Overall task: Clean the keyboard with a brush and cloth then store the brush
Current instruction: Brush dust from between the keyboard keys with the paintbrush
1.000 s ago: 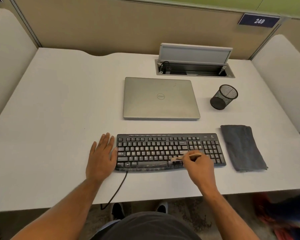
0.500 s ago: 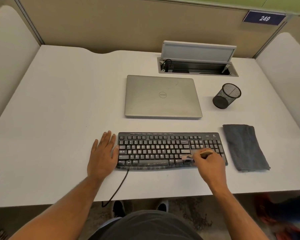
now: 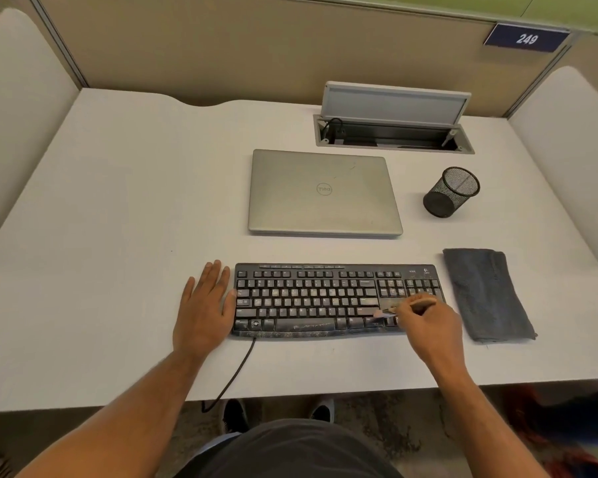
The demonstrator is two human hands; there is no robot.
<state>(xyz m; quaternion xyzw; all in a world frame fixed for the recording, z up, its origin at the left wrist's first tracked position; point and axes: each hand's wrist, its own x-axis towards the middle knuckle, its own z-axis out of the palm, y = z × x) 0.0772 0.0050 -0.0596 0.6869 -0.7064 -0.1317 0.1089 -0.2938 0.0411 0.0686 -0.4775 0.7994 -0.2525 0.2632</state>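
From the head camera I see the brush [image 3: 406,306] lying left-right over the keyboard [image 3: 325,300], bristles leftward, near its right end. The mesh cup [image 3: 450,192] tilts, contents unclear. My right hand [image 3: 430,327] has its fingers clamped on the brush; my left hand [image 3: 204,310] lies flat on the bench [image 3: 118,236], fingers together, touching the keyboard's left edge.

the brush [image 3: 392,309], gripped in the right hand [image 3: 428,326], has been carried rightward along the lower rows of the keyboard [image 3: 311,298]; its bristle end, just left of the fingertips, is now laid beside the number pad.
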